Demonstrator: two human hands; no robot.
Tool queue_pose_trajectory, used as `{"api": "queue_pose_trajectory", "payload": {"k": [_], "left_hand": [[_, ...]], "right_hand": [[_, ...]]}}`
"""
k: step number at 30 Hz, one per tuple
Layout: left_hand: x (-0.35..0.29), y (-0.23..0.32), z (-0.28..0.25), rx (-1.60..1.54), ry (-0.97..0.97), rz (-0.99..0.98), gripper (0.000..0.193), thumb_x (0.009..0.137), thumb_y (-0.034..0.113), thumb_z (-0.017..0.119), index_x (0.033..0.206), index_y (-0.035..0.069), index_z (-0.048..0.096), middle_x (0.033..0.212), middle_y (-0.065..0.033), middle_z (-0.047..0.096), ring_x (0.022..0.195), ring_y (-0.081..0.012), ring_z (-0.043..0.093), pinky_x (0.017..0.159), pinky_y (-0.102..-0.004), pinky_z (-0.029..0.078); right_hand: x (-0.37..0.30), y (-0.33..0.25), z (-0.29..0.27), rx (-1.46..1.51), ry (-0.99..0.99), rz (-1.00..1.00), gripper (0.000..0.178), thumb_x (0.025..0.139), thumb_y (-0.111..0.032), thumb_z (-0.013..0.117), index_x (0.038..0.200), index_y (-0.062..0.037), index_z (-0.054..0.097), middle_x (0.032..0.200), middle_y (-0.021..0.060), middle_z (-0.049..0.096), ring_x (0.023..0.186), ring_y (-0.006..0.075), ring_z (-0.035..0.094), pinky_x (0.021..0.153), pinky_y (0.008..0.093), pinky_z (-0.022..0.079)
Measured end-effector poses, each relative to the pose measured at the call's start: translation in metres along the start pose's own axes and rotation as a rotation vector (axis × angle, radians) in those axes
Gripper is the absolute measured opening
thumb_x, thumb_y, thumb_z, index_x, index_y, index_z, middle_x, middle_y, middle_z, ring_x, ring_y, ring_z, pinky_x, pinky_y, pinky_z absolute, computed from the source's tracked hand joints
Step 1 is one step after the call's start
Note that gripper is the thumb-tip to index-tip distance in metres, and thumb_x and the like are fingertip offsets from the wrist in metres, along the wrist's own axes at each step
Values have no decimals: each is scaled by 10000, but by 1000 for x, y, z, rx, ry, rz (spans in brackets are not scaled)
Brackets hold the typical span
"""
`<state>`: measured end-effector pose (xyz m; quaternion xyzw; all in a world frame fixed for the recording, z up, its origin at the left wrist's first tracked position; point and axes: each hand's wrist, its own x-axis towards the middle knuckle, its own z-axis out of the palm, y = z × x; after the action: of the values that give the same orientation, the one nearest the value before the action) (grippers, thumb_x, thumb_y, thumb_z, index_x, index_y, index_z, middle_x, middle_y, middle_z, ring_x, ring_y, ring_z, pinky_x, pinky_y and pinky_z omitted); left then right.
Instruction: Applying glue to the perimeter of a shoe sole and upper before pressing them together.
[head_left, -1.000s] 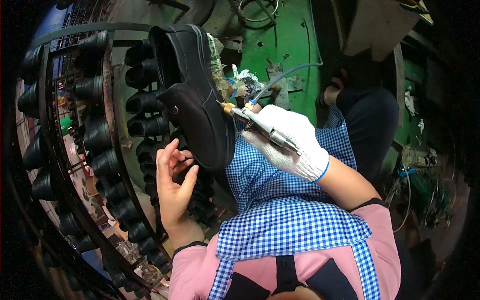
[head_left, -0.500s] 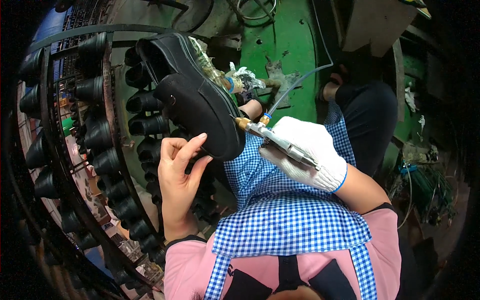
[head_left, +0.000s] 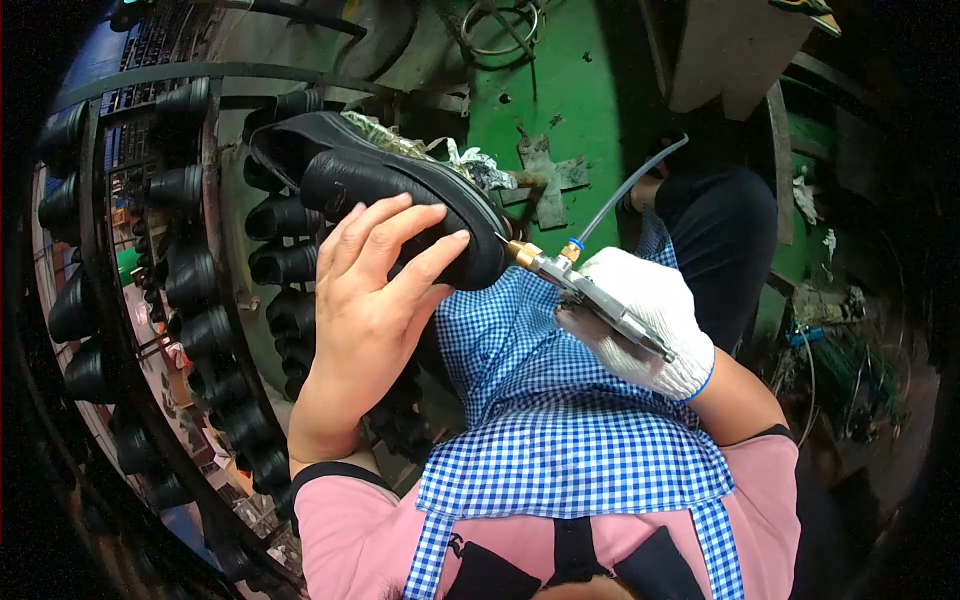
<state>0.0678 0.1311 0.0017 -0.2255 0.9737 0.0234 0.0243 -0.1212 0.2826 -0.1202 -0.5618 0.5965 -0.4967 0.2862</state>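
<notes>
Your loosely spread left hand (head_left: 372, 275) rests on the black shoe (head_left: 375, 178) at upper left while your right hand (head_left: 655, 300) grips the nozzle gun (head_left: 600, 300), apparently working the toe edge (head_left: 492, 215); steady aim seems needed next.

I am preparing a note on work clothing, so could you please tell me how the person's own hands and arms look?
The left hand is bare. The right hand wears a white knitted glove with a blue edge at its cuff. Both forearms are bare below pink sleeves with black trim.
</notes>
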Motion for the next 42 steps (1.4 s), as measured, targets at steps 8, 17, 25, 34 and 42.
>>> {"api": "queue_pose_trajectory", "payload": {"k": [8, 17, 25, 34, 42], "left_hand": [[36, -1, 4, -86, -70, 66, 662, 723, 38, 777, 1358, 76, 594, 1414, -130, 572, 1343, -362, 524, 1161, -534, 384], [70, -9, 11, -23, 17, 19, 563, 811, 117, 763, 1319, -14, 559, 1254, -174, 555, 1153, -373, 553, 969, -443, 502], [91, -26, 17, 132, 78, -13, 510, 883, 225, 732, 1284, -42, 566, 1210, -174, 567, 1091, -358, 571, 919, -428, 519], [106, -50, 16, 322, 107, -60, 482, 885, 350, 720, 1125, -53, 607, 1063, -175, 576, 984, -327, 613, 802, -389, 584], [125, -82, 1, 315, -62, -302, 550, 930, 499, 633, 1060, -34, 597, 1083, -218, 643, 1059, -397, 656, 884, -488, 552]], "right_hand": [[6, 4, -2, -83, 71, 87, 172, 829, -223, 798, 912, -93, 720, 780, 86, 656, 673, 265, 687, 593, 333, 541], [42, 14, 5, -115, 234, 86, 175, 867, -242, 767, 974, -105, 745, 799, 83, 668, 676, 256, 694, 610, 323, 551], [69, 19, 7, 9, 274, 53, 123, 903, -84, 733, 994, -19, 683, 766, 96, 591, 663, 227, 613, 624, 317, 492], [91, 25, 30, 132, 387, -1, 194, 903, -228, 755, 993, -61, 712, 835, 118, 659, 728, 290, 684, 652, 355, 540], [106, 22, 61, 107, 428, -29, 186, 890, -242, 767, 976, -86, 713, 768, 106, 632, 649, 287, 658, 606, 356, 536]]}}
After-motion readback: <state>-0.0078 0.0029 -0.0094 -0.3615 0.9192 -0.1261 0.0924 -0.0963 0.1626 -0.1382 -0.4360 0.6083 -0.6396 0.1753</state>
